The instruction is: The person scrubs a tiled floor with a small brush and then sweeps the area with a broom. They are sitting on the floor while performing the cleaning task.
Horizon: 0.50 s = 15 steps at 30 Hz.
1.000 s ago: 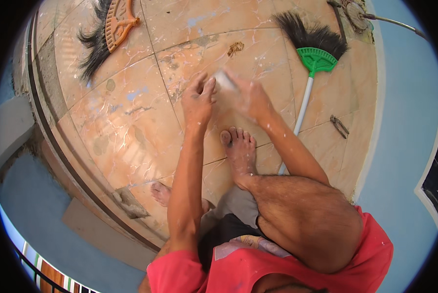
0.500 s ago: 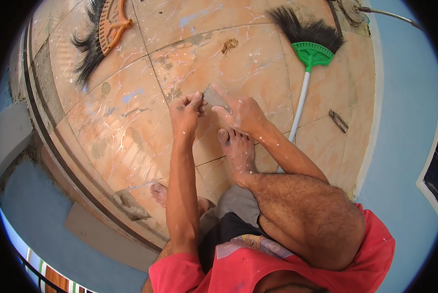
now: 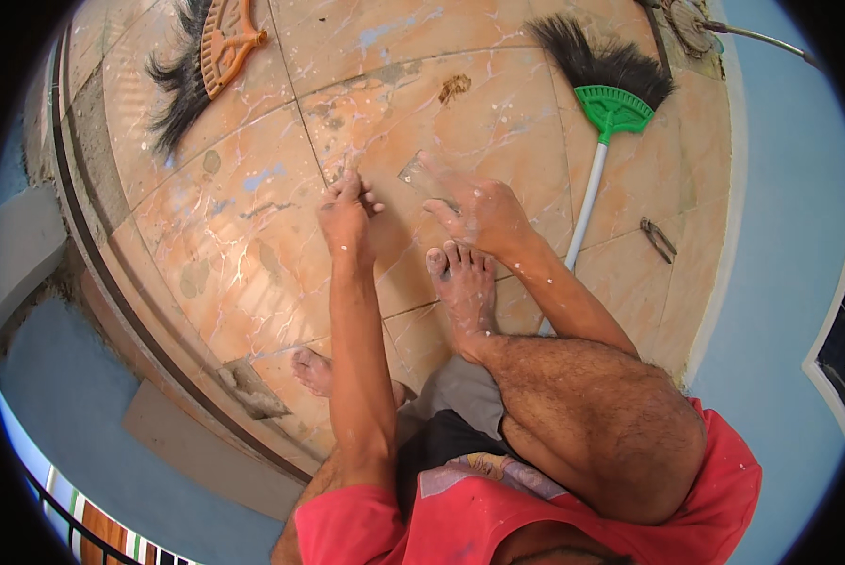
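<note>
My right hand (image 3: 486, 215) is closed around a thin, flat grey scraper blade (image 3: 411, 173), whose squared end sticks out past the fingers. Fine pale dust and specks cover this hand and forearm. To the left of the blade and apart from it, my left hand (image 3: 349, 215) hovers over the floor. Its index finger points forward, slightly blurred, while the other fingers are loosely bent and spread; I see nothing in it. Beneath both hands lies the orange-tan tiled floor (image 3: 253, 217), stained and spotted with paint. My bare right foot (image 3: 466, 292) rests just below my right hand.
A black-bristled broom with a green head (image 3: 613, 110) and pale handle lies to the right. Near it are pincers (image 3: 659, 241). An orange broom head (image 3: 226, 45) sits at the far left. A blue wall (image 3: 771, 282) stands on the right; a dark channel (image 3: 93, 245) curves along the left.
My left hand has let go of the blade's edge and drawn slightly left, its index finger now extended. The blade stays in my right hand, which has shifted a little right.
</note>
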Motion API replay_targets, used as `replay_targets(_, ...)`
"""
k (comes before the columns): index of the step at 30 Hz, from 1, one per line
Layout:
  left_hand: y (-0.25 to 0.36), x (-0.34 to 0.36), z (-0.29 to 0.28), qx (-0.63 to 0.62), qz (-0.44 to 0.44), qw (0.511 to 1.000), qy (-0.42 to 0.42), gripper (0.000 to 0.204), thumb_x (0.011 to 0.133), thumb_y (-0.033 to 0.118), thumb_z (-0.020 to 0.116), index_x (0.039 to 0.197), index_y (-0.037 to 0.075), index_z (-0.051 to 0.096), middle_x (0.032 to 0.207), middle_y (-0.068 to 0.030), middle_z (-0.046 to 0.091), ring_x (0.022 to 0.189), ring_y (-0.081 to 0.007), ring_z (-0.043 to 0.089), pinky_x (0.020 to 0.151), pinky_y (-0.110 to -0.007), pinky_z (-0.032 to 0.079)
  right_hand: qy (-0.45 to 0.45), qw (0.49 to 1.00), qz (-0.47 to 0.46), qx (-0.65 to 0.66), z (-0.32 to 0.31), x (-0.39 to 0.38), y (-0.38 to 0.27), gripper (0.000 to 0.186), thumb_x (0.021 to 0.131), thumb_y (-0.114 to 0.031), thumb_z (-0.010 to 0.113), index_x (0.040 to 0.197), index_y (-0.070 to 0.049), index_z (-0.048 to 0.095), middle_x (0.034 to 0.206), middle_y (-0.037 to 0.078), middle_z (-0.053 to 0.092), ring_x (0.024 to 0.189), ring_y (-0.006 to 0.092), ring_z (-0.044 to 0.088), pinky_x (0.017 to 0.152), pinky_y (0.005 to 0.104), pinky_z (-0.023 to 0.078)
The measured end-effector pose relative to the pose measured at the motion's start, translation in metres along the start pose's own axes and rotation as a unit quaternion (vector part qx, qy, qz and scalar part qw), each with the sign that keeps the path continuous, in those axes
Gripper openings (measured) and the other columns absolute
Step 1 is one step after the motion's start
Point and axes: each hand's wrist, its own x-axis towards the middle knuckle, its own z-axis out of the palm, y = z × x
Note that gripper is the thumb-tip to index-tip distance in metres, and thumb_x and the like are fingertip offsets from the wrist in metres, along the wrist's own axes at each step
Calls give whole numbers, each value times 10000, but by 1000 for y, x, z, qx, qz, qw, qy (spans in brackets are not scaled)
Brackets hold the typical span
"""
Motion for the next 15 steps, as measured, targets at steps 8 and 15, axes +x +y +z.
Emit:
replay_targets(8, 21, -6, 20, 269, 253, 917, -151, 303, 1009, 271, 738, 1056, -25, 778, 928, -85, 770, 810, -132, 696, 750, -290, 545, -18, 1000, 22, 5, -12, 3, 1, 733, 910, -291, 774, 1549, -48, 508, 927, 239, 739, 756, 444, 711, 669, 494, 583)
replay_targets(15, 31, -6, 32, 280, 167, 927, -185, 262, 1003, 233, 721, 996, -18, 794, 825, -65, 754, 759, -139, 689, 738, -288, 536, -45, 999, -3, 2, -21, 5, -2, 719, 907, -266, 770, 1531, -19, 513, 897, 252, 726, 759, 453, 703, 678, 504, 574)
